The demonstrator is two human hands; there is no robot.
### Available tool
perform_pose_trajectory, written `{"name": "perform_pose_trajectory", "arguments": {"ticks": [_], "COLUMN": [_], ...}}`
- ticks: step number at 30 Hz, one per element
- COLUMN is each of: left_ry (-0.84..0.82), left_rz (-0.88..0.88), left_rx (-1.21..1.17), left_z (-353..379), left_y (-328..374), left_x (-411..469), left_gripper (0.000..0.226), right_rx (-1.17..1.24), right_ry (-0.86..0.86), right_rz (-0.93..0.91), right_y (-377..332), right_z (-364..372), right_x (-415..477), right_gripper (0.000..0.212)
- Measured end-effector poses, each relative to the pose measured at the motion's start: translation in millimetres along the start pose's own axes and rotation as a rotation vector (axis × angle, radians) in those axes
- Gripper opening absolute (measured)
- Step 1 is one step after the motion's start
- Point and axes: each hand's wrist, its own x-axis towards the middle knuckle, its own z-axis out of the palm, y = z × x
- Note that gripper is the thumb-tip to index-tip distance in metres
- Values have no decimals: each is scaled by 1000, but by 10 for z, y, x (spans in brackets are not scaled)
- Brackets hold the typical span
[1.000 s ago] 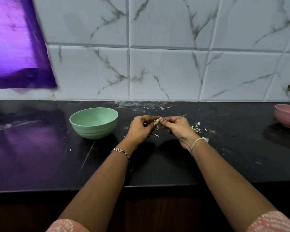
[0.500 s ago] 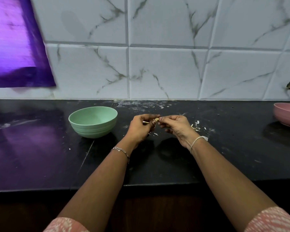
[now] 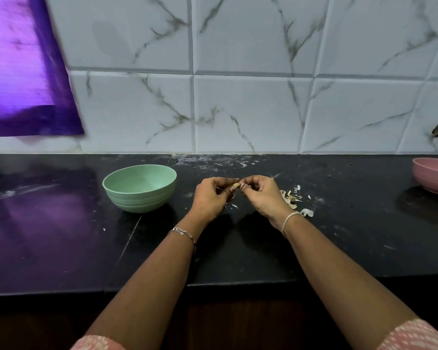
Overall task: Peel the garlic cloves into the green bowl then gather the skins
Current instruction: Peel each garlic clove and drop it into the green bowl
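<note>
A small pale garlic clove [image 3: 236, 185] is pinched between the fingertips of both hands, just above the black counter. My left hand [image 3: 213, 197] grips it from the left, my right hand [image 3: 262, 195] from the right. The green bowl [image 3: 139, 188] stands on the counter to the left of my left hand; the inside that shows looks bare. A little heap of papery garlic skins [image 3: 292, 197] lies on the counter just right of my right hand, with a larger white flake [image 3: 307, 212] by the wrist.
The black counter [image 3: 238, 248] carries white specks and smears near the wall. A pink bowl [image 3: 434, 174] stands at the far right edge. A purple cloth [image 3: 23, 72] hangs at the upper left against the marble-tiled wall. The counter's front edge runs below my forearms.
Both hands stay together in the same spot, fingers working at the clove. More of the pale clove now shows between the fingertips. Bowls unmoved.
</note>
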Motion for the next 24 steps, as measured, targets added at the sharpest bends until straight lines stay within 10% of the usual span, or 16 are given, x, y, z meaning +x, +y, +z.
{"name": "perform_pose_trajectory", "arguments": {"ticks": [24], "left_ry": [-44], "left_rz": [-140], "left_rx": [-443], "left_z": [-11], "left_y": [36], "left_x": [-26], "left_gripper": [6], "right_rx": [127], "right_ry": [30], "right_rz": [-24], "right_y": [-55], "right_z": [-19], "right_x": [-52], "right_gripper": [4]}}
